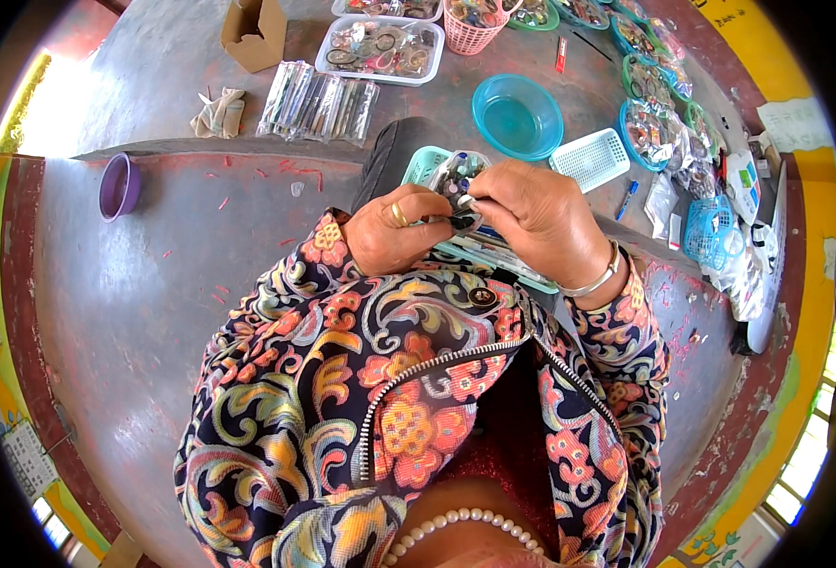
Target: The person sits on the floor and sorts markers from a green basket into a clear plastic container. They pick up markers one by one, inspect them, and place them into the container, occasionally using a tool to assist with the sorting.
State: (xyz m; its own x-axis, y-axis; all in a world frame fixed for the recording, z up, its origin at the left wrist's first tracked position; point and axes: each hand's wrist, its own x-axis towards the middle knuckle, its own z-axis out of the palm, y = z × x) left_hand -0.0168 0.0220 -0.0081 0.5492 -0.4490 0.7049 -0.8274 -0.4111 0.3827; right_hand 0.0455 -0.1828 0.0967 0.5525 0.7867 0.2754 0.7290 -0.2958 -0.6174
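Note:
Both my hands meet in front of my chest at a small clear plastic bag (459,173) filled with dark and coloured small pieces too small to name. My left hand (394,232), with a gold ring, grips the bag's near side, fingers curled. Pinched against the bag's near right edge are the thumb and forefinger of my right hand (546,218); something small and pale shows at their tips. Beneath the hands sits a light turquoise plastic basket (420,167), partly hidden by them, with slender items at its near end.
Ahead lie packs of pens (316,104), a white tray of bagged trinkets (427,78), a cardboard box (251,38) and a teal basin (518,115). A pale green basket (590,159), a blue pen (627,201) and several filled baskets stand right. A purple bowl (119,187) is left.

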